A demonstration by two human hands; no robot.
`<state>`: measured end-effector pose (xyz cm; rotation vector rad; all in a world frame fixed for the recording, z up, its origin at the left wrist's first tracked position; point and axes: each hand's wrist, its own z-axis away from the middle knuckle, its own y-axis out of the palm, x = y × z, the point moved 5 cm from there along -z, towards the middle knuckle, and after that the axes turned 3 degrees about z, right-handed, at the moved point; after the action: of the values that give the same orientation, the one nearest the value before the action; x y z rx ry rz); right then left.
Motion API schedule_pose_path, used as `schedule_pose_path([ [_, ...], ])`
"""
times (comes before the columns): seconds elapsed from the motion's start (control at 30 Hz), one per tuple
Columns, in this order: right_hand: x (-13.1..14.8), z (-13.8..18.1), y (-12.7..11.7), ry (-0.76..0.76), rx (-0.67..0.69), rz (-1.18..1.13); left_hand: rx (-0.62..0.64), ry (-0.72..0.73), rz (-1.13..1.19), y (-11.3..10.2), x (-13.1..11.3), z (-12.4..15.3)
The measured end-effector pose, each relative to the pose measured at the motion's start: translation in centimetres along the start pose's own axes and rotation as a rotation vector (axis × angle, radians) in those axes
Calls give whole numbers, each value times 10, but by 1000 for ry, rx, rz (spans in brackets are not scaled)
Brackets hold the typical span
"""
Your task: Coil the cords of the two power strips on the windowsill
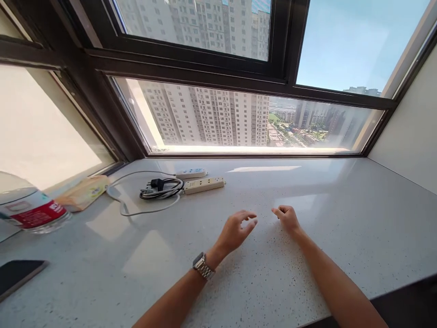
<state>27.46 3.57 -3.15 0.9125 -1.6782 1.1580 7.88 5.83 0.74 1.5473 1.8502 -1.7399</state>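
Observation:
My left hand (pixel 238 230) is over the pale speckled windowsill (pixel 211 255), its thumb and fingers apart with nothing between them. A watch with a metal band (pixel 204 266) is on that wrist. To its right, my right hand (pixel 287 219) is closed, fingers curled in and one tip pointing left; no object shows in it. A small gap separates the two hands. Beyond my left hand, nearer the window, lie a cream power strip (pixel 205 185) and a white power strip (pixel 191 173). The cream one is closest to my hands.
A coiled cable with a black plug (pixel 157 184) lies beside the strips. On the left are a tissue pack (pixel 83 192), a large clear bottle with a red label (pixel 37 214) and a dark phone (pixel 18 275). Dark-framed windows (pixel 205 70) rise behind; a wall (pixel 406 123) bounds the right.

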Motion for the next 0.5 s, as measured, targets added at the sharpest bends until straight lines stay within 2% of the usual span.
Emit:
schedule_pose_path([
  [0.1,1,2,3,-19,72,10,80,-133,-144,14,0,28],
  [0.23,3,6,5,-51,183,45,38,-271,-242,0,23,28],
  [0.33,4,7,2,-74,185,69,85,-277,-256,-4,31,23],
  [0.5,7,9,3,-96,227,85,200,-219,-320,3,22,26],
])
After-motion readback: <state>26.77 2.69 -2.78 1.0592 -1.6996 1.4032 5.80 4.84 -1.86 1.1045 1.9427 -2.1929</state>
